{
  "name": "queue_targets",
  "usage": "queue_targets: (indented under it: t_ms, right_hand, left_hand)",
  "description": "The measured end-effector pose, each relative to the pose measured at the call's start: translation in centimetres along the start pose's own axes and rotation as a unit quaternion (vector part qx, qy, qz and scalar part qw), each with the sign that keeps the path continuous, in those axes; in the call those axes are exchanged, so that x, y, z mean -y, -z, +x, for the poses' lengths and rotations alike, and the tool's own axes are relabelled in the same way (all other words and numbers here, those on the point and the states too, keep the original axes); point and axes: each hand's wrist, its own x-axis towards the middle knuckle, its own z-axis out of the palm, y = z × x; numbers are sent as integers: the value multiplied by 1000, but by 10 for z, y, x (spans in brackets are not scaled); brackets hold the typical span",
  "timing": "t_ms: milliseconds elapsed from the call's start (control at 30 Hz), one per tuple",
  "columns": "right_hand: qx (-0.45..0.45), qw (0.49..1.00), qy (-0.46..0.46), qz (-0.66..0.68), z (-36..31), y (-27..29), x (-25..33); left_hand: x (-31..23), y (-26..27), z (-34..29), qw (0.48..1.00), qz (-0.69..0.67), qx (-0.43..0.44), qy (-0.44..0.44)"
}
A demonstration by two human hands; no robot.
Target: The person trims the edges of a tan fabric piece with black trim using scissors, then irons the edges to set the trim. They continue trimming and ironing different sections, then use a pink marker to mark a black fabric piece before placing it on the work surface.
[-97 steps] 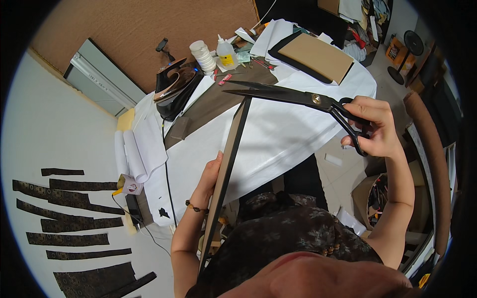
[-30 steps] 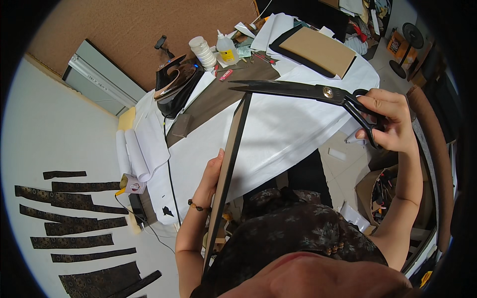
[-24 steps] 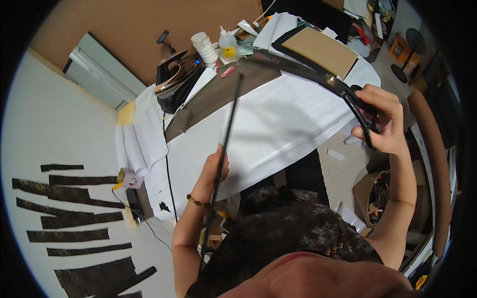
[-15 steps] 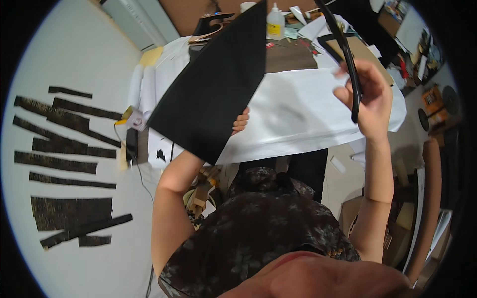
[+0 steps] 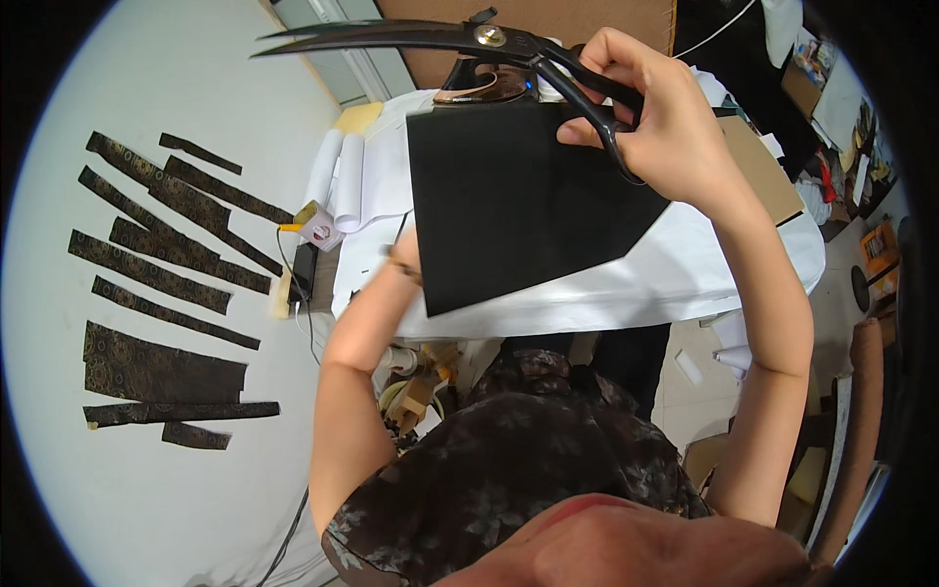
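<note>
Right hand (image 5: pixel 675 127) is wrapped through the loops of some big black shears (image 5: pixel 460 39), fingers curled shut on the handles, blades nearly closed and pointing left, up past the far edge of the sheet. The black sheet (image 5: pixel 518 196) is held up flat toward the camera, over the white table (image 5: pixel 724 264). The left hand is mostly hidden behind the sheet, only the wrist shows at its left edge, so it clearly has hold of it but I can't tell how the fingers sit.

The sheet looks light and fairly stiff, holds its plane with no droop, more like thin board or backed fabric than loose cloth. I'd guess it bends if pinched at one corner, so gripping along an edge near the middle seems the safer bet. The shears look heavy and all-metal.

Compared to half a second ago, the sheet has swung more square to the camera and the shears have gone from pointing down to lying level across the top. Dark patterned strips (image 5: pixel 156 284) lie on the floor at left.
</note>
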Motion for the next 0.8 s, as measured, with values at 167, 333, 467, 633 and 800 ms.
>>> queue_targets:
  t_ms: [167, 333, 467, 633, 800]
  right_hand:
    - [-75, 990, -80, -88, -4, -4, 5]
    - [-89, 995, -18, -25, 5, -24, 26]
    - [-30, 995, -60, 69, 0, -7, 25]
    - [-62, 992, -98, 53, -33, 21, -5]
    - [-71, 994, -70, -36, -77, 22, -21]
  left_hand:
    - [-80, -15, -53, 903, 108, -240, -339]
    - [-64, -34, -8, 726, 106, -468, -492]
    - [-88, 5, 9, 765, 7, -407, -500]
    - [-121, 52, 13, 839, 0, -90, -537]
    - [-109, 29, 11, 905, 53, 13, -423]
